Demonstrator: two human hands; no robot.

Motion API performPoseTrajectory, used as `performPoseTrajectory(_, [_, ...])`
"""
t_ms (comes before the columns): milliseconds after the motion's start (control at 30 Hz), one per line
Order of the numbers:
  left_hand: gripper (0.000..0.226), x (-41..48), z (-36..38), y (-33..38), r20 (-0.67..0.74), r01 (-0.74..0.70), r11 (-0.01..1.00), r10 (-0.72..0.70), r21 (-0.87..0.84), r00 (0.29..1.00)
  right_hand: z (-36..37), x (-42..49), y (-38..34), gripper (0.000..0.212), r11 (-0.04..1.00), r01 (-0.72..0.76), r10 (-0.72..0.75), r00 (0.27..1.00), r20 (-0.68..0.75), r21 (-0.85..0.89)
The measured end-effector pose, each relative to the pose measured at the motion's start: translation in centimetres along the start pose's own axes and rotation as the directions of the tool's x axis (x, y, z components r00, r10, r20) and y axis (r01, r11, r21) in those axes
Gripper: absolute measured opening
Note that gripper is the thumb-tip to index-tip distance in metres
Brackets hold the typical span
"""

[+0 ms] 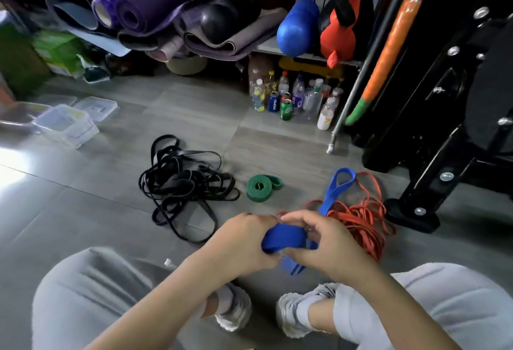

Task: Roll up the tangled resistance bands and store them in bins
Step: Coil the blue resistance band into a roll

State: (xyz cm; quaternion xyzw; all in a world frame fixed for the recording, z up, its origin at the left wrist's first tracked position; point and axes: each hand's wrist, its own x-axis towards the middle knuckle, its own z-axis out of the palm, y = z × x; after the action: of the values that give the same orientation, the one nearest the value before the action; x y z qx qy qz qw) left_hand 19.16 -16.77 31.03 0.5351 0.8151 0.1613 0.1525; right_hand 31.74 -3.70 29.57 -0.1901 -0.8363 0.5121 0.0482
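Blue band (283,238), partly rolled, is gripped by both hands, left hand (244,241) and right hand (324,241), fingers curled round it.

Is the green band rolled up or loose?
Rolled up: the green band forms a flat coil, with a short end loop sticking out.

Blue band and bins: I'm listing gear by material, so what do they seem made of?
The blue band looks like matte rubber or latex, though that is a guess: it is flat, dull and curls into a soft roll. The bins look like clear rigid plastic, fairly glossy: the floor shows through their walls.
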Motion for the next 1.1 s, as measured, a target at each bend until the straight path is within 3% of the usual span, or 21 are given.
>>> performPoseTrajectory(100, [0.016,-0.7,0.2,-0.2,0.041,0.075,0.96,-0.066,-0.271,0.997,-0.1,-0.4,0.2,0.044,1.0,-0.004,0.004,1.0,-0.016,0.016])
performPoseTrajectory(233, [0.019,-0.6,-0.1,-1.1,0.075,0.113,0.824,-0.085,-0.555,0.994,-1.7,-0.4,-0.6,0.035,1.0,-0.005,0.005,1.0,0.017,-0.007])
performPoseTrajectory(433, [0.024,-1.2,-0.9,-0.9,0.033,0.086,0.75,-0.085,-0.656,0.996,-1.6,-0.8,-0.5,0.036,0.998,-0.008,0.01,0.999,0.042,-0.06])
performPoseTrajectory(533, [0.025,-1.8,-0.3,-0.9,0.021,0.077,0.726,-0.086,-0.683,0.996,0.2,-1.3,0.2,0.038,1.0,-0.009,0.009,0.999,0.032,0.0])
performPoseTrajectory(633, [0.026,-2.3,0.5,-0.8,-0.012,0.031,0.613,-0.066,-0.789,0.998,1.6,-1.8,0.3,0.035,0.98,-0.019,0.018,1.0,0.01,0.198])
performPoseTrajectory(733, [0.033,-2.9,1.5,-1.0,0.026,0.057,0.396,-0.083,-0.917,0.996,2.1,-1.8,0.1,0.031,0.947,-0.004,0.028,0.997,-0.072,0.321])
performPoseTrajectory(800, [0.032,-3.2,1.5,-0.9,0.071,0.102,0.362,-0.099,-0.926,0.993,2.1,-1.8,-0.2,0.03,0.94,0.022,0.013,0.995,-0.101,0.339])
performPoseTrajectory(833, [0.03,-3.2,1.5,-1.0,0.075,0.116,0.456,-0.107,-0.883,0.991,2.0,-1.7,-0.2,0.029,0.952,0.036,-0.004,0.995,-0.103,0.303])
performPoseTrajectory(867, [0.028,-3.2,1.4,-1.2,0.076,0.125,0.613,-0.105,-0.78,0.992,1.8,-1.6,-0.1,0.027,0.972,0.048,-0.029,0.996,-0.089,0.23])
performPoseTrajectory(933, [0.027,-3.2,0.6,-1.2,0.063,0.097,0.925,-0.079,-0.368,0.995,1.6,-1.5,0.2,0.027,0.998,0.058,-0.058,0.998,0.008,-0.002])
performPoseTrajectory(967, [0.03,-3.2,0.4,-1.2,0.012,0.039,0.993,-0.038,-0.112,0.999,1.5,-1.5,0.2,0.029,0.992,0.064,-0.058,0.997,0.053,-0.112])
performPoseTrajectory(1033, [0.043,-3.3,-0.4,-0.6,-0.018,-0.039,0.968,0.045,0.249,0.999,1.7,-1.5,-0.1,0.033,0.964,0.075,-0.053,0.995,0.09,-0.256])
performPoseTrajectory(1100, [0.05,-3.1,-1.4,1.0,0.014,-0.049,0.922,0.047,0.383,0.999,1.7,-1.3,-0.8,0.039,0.937,0.092,-0.066,0.994,0.087,-0.337])
